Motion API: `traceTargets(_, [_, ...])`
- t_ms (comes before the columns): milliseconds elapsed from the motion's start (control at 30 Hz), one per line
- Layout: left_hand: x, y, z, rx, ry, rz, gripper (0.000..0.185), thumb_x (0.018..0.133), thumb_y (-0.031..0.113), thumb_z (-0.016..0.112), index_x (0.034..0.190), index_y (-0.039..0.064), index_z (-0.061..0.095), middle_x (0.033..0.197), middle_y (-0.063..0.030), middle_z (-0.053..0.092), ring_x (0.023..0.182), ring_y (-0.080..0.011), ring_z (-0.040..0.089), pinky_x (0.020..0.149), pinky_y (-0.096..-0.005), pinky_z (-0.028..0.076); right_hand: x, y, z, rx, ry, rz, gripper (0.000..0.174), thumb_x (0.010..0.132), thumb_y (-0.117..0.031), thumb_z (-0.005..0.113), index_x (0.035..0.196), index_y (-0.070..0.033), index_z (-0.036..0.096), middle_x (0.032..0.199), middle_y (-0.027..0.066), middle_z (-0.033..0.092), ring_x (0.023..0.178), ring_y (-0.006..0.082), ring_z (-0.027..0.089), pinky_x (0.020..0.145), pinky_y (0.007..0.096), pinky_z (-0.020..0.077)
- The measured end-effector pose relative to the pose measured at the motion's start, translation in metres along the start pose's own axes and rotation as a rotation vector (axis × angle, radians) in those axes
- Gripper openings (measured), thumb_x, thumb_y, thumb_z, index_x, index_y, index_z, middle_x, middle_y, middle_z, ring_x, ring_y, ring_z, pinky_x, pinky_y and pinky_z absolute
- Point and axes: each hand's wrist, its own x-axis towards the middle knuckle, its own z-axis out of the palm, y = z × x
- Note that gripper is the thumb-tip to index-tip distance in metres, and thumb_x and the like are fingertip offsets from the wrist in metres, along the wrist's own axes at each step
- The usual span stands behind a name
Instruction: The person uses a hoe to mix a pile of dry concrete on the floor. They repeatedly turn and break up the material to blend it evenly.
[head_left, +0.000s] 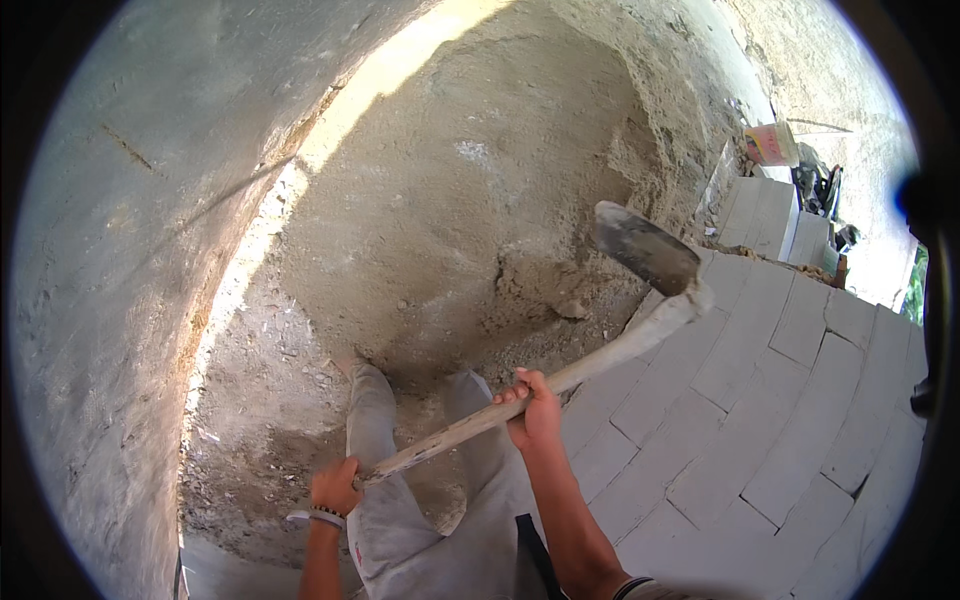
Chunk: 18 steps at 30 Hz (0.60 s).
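Observation:
Both my hands grip the wooden handle (450, 437) of a hoe, which slants across my body. My left hand (337, 486) is closed around its butt end, beside my left thigh. Farther up, my right hand (536, 409) wraps the shaft near its middle. The broad metal hoe blade (646, 246) is raised at the upper right end, with pale residue where it meets the handle. Below and left of the blade lies a spread of grey-brown sand or dry mortar mix (450, 195), with a broken, crumbly clump (544, 292) at its near edge.
A wall of pale blocks (750, 405) stands close on my right. On the left rises a plastered wall (127, 247), with a sunlit strip along its foot. A bucket (771, 145), loose blocks (757, 214) and dark items (817, 184) sit at the far right.

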Motion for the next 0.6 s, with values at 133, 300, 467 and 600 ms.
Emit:
traceTargets(133, [0.098, 0.102, 0.005, -0.24, 0.3, 0.334, 0.028, 0.063, 0.008, 0.073, 0.087, 0.01, 0.057, 0.082, -0.0078, 0.064, 0.079, -0.031, 0.062, 0.068, -0.0434, 0.05, 0.018, -0.131, -0.002, 0.046, -0.148, -0.491, 0.015, 0.089, -0.013, 0.058, 0.086, -0.01, 0.044, 0.069, 0.0006, 0.039, 0.061, 0.0172, 0.045, 0.062, 0.0392, 0.0457])
traceTargets(300, [0.221, 0.286, 0.011, -0.415, 0.179, 0.29, 0.024, 0.074, 0.014, 0.068, 0.096, 0.007, 0.06, 0.082, -0.02, 0.067, 0.081, -0.0407, 0.065, 0.071, -0.0489, 0.052, 0.163, -0.292, 0.014, -0.189, -0.081, -0.786, 0.016, 0.089, -0.011, 0.059, 0.094, -0.007, 0.044, 0.071, 0.0031, 0.045, 0.055, 0.0152, 0.047, 0.05, 0.0335, 0.0446])
traceTargets(467, [0.244, 0.393, 0.044, -0.58, -0.098, 0.261, 0.031, 0.074, 0.02, 0.065, 0.096, -0.002, 0.061, 0.089, -0.0268, 0.067, 0.088, -0.0448, 0.064, 0.08, -0.0507, 0.052, 0.277, -0.259, -0.033, -0.888, 0.194, -0.623, 0.013, 0.085, -0.01, 0.063, 0.088, -0.002, 0.052, 0.067, 0.0058, 0.052, 0.05, 0.0162, 0.051, 0.044, 0.0344, 0.0448])
traceTargets(600, [0.174, 0.36, 0.053, -0.513, -0.23, -0.044, 0.029, 0.074, 0.017, 0.064, 0.094, -0.003, 0.062, 0.09, -0.0296, 0.066, 0.09, -0.0463, 0.064, 0.083, -0.051, 0.052, 0.289, -0.179, -0.081, -0.853, 0.125, -0.137, 0.013, 0.085, -0.012, 0.062, 0.086, -0.001, 0.054, 0.064, 0.007, 0.054, 0.051, 0.0196, 0.054, 0.048, 0.0361, 0.0484])
